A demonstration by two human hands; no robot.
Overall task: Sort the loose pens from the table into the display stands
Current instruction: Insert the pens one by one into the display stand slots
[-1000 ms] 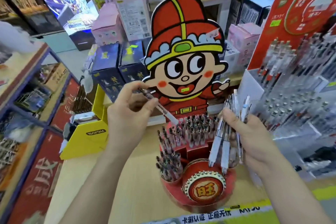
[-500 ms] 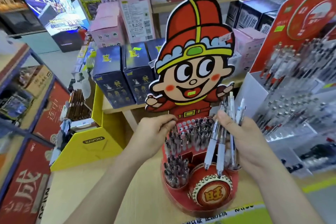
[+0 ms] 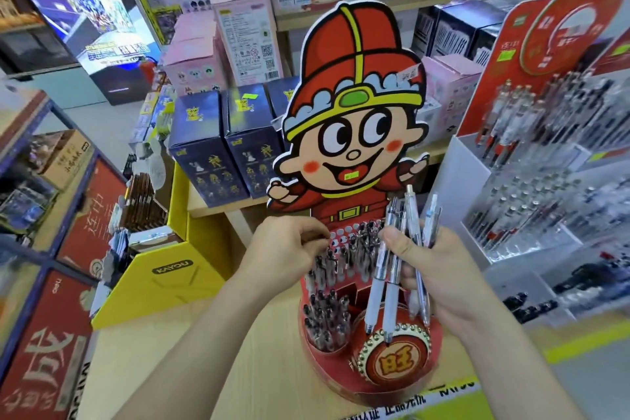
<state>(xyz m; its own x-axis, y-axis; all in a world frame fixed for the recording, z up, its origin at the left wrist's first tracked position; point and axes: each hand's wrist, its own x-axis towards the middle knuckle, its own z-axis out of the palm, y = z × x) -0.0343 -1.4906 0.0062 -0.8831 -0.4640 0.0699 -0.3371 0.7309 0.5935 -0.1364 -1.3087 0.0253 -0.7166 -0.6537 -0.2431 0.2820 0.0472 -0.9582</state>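
Right grip [image 3: 439, 269]: wrapped round a bunch of loose pens [image 3: 392, 286], five or so, white and clear barrels. Thumb [image 3: 397, 244] presses across the barrels from the front, other fingers curl behind. Pens fan out slightly, tips down, clicker ends up. Tips hang just over the gold-studded drum [image 3: 392, 363] at the front of the red display stand [image 3: 315, 360]; contact or not, cannot tell. Clicker ends overlap the belt of the cartoon backboard [image 3: 354, 147].

Left grip [image 3: 286, 249]: fingers curled close together, fingertips [image 3: 320, 236] at the left end of the stand's top row, right at the perforated strip. Whether they pinch a pen top there or only touch it: cannot tell, the fingers hide it.

Stand sits on the light wood bench [image 3: 191, 368], near its front edge. Stocked pens [image 3: 325, 320] stand upright in the lower left cup and in the stepped rows above it.

White tiered pen rack [image 3: 456, 187] just right of the stand, yellow carton [image 3: 153, 283] to its left, dark blue boxes [image 3: 204, 153] behind.
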